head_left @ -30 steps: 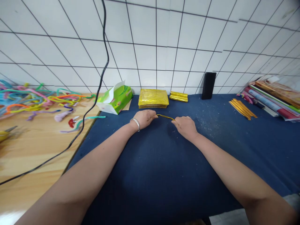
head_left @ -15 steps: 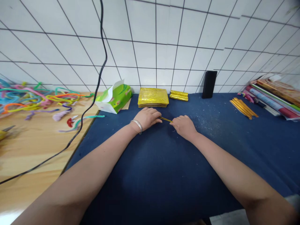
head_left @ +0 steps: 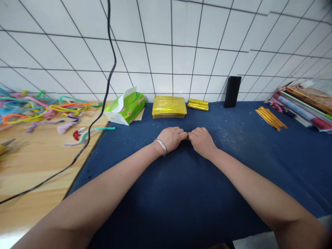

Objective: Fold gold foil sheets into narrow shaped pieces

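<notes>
The left hand [head_left: 173,139] and right hand [head_left: 202,142] meet, fingers curled; their grip is hidden. A gold stack [head_left: 169,106] sits beyond them.

Left hand [head_left: 172,139]: fingertips meet right hand [head_left: 202,141], over the cloth [head_left: 166,197]
Gold stack [head_left: 169,106]: stands near back edge
Tissues [head_left: 136,104]: sit at back left corner

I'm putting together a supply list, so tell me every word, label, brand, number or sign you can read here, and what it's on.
No text can be read in this view.
Tissue pack: small printed patches, too small and blurred to read.
Books: too blurred to make out any wording.
Gold stack: no lettering that I can make out.
Black slab: none visible.
</notes>
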Available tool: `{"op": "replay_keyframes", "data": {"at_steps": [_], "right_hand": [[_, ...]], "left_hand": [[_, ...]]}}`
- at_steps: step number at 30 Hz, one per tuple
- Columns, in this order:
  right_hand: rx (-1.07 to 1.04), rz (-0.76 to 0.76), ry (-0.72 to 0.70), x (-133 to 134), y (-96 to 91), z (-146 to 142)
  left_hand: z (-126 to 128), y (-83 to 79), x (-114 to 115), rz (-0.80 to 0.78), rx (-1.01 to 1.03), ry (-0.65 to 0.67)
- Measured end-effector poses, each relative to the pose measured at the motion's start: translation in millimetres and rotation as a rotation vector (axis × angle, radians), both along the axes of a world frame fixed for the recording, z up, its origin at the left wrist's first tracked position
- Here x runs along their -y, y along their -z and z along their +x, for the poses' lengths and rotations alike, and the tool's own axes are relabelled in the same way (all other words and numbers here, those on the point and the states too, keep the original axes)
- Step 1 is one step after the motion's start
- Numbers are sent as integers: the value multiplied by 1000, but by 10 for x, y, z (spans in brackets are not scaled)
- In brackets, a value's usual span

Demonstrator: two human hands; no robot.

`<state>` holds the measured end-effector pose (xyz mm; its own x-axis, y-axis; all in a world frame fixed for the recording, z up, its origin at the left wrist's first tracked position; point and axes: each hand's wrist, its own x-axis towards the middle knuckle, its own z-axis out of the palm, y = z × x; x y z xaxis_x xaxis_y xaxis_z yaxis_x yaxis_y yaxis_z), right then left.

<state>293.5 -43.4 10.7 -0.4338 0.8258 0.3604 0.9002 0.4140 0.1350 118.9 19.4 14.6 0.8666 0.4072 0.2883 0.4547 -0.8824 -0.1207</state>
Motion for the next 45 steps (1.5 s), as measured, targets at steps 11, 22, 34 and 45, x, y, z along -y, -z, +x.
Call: {"op": "replay_keyframes", "data": {"at_steps": [11,22,34,45], "right_hand": [[49,-56,12,-34,7,0],[-1,-112,60,-82,13,57],[-94,-137,85,-130,-13,88],[-78,-125,255,-156,14,145]], "left_hand": [[-111,-27,-111,-138,-73,-11],[-207,5,-278,-260,-39,-84],[-288,-28,-348,-307,-59,-205],[-287,-49,-343,-238,-36,-303]]}}
